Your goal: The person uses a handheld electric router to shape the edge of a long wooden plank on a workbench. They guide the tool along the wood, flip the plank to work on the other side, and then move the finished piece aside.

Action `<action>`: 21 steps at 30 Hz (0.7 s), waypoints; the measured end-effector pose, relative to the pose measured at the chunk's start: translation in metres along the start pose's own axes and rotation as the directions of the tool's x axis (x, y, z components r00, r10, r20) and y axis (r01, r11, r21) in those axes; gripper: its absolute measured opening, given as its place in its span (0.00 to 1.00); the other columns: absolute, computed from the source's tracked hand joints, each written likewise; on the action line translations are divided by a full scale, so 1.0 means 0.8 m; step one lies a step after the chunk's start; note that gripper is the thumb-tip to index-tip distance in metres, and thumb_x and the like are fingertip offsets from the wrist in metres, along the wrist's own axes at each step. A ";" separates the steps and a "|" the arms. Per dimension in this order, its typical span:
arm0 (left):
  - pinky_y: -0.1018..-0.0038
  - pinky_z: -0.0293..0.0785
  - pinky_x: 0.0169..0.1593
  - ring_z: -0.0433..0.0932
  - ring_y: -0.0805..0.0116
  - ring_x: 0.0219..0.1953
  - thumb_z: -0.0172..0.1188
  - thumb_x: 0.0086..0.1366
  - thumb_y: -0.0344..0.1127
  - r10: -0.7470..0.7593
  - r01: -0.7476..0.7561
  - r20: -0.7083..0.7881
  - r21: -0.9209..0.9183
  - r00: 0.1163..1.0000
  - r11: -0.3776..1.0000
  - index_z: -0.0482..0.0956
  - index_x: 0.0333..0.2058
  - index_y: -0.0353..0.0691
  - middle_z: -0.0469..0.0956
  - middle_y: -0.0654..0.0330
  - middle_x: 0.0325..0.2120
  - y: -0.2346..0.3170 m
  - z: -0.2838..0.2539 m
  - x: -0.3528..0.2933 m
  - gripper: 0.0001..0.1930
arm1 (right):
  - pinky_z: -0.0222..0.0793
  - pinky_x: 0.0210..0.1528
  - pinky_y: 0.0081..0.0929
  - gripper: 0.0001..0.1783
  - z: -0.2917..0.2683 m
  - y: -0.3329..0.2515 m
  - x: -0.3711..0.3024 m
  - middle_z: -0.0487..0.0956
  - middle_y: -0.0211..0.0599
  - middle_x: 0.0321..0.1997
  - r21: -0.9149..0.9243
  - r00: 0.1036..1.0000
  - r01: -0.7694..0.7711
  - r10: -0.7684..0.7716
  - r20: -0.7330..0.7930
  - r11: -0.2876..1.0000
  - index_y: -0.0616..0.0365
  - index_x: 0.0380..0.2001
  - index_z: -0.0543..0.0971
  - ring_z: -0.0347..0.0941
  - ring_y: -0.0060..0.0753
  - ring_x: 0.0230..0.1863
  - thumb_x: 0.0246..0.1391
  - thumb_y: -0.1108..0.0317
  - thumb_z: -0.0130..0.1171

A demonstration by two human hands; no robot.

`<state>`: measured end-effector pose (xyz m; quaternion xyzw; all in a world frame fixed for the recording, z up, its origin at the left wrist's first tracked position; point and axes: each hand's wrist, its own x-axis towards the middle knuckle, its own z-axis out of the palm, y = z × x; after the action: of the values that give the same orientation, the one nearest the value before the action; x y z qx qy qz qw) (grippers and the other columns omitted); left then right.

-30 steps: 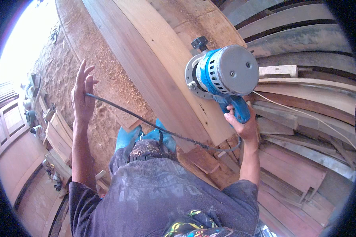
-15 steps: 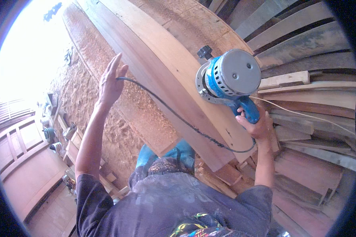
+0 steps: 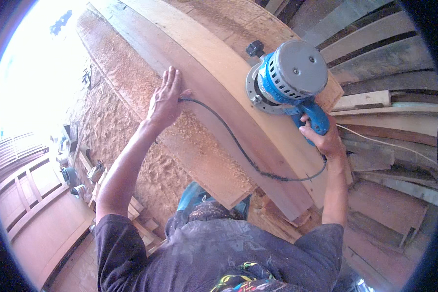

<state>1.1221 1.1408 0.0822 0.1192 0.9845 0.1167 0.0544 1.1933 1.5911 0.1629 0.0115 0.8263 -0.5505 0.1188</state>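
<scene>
My right hand (image 3: 328, 141) is wrapped round the blue handle of a wood router (image 3: 297, 73), which has a grey round motor cap and a black knob. The router's base rests on a pale wooden plank (image 3: 219, 73). My left hand (image 3: 164, 104) is flat with fingers stretched out, at the edge between a reddish-brown plank (image 3: 228, 121) and a board strewn with shavings (image 3: 199, 151). A black power cable (image 3: 238, 152) runs in a curve from beneath my left hand to near my right wrist. Whether the left palm presses on the cable is hidden.
Stacked boards (image 3: 374, 73) line the right side, with a thin pale cord (image 3: 384, 142) across them. Sawdust covers the ground (image 3: 112, 117) on the left. Panelled wooden frames (image 3: 39, 194) and small offcuts lie at lower left. Bright light washes out the upper left.
My left hand has moved right and come down flat at the planks, taking the cable with it. The right hand still grips the router; the planks have shifted slightly rightward in view.
</scene>
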 end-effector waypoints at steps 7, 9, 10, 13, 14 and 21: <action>0.49 0.53 0.76 0.44 0.39 0.78 0.45 0.79 0.51 0.046 -0.049 -0.045 -0.076 0.998 0.996 0.49 0.73 0.26 0.45 0.33 0.75 -0.008 0.021 -0.002 0.38 | 0.67 0.34 0.22 0.13 0.039 -0.003 0.061 0.76 0.23 0.28 0.020 1.000 0.024 -0.024 0.006 1.000 0.57 0.40 0.82 0.71 0.18 0.29 0.50 0.74 0.71; 0.49 0.53 0.76 0.45 0.37 0.78 0.46 0.79 0.50 0.057 -0.063 -0.066 -0.087 0.996 0.994 0.50 0.73 0.25 0.45 0.32 0.75 -0.010 0.025 -0.001 0.38 | 0.70 0.38 0.24 0.14 0.043 -0.005 0.075 0.78 0.23 0.32 0.013 0.998 -0.041 0.040 0.041 0.999 0.55 0.41 0.82 0.73 0.19 0.32 0.49 0.73 0.73; 0.48 0.55 0.75 0.46 0.36 0.78 0.48 0.79 0.51 0.063 -0.070 -0.081 -0.086 0.995 0.994 0.50 0.73 0.24 0.46 0.30 0.74 -0.010 0.028 -0.001 0.38 | 0.70 0.37 0.24 0.14 0.046 -0.007 0.083 0.78 0.23 0.31 0.018 0.999 -0.032 0.031 0.039 0.999 0.55 0.41 0.82 0.73 0.19 0.32 0.49 0.73 0.73; 0.48 0.56 0.74 0.47 0.35 0.77 0.50 0.78 0.51 0.072 -0.082 -0.093 -0.113 0.993 0.990 0.51 0.72 0.23 0.47 0.29 0.74 -0.015 0.037 -0.001 0.39 | 0.69 0.36 0.24 0.14 0.064 -0.010 0.106 0.77 0.23 0.30 0.019 0.999 -0.013 0.013 0.032 1.000 0.55 0.40 0.82 0.72 0.19 0.31 0.49 0.72 0.73; 0.47 0.57 0.74 0.49 0.33 0.76 0.51 0.77 0.52 0.071 -0.083 -0.106 -0.121 0.992 0.989 0.52 0.71 0.22 0.48 0.27 0.73 -0.018 0.042 -0.001 0.40 | 0.68 0.36 0.24 0.14 0.070 -0.011 0.114 0.77 0.22 0.30 0.011 1.000 -0.007 0.007 0.030 1.000 0.55 0.40 0.82 0.72 0.19 0.31 0.49 0.72 0.73; 0.47 0.58 0.73 0.51 0.31 0.75 0.51 0.76 0.52 0.091 -0.108 -0.112 -0.151 0.990 0.983 0.55 0.70 0.20 0.50 0.25 0.72 -0.020 0.043 0.004 0.40 | 0.67 0.32 0.22 0.13 0.105 -0.036 0.168 0.76 0.22 0.27 0.026 0.999 -0.024 0.023 0.042 0.999 0.54 0.39 0.81 0.70 0.19 0.27 0.49 0.73 0.72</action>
<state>1.1203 1.1338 0.0446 0.1573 0.9666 0.2023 0.0060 1.0741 1.4883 0.1300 0.0114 0.8159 -0.5602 0.1423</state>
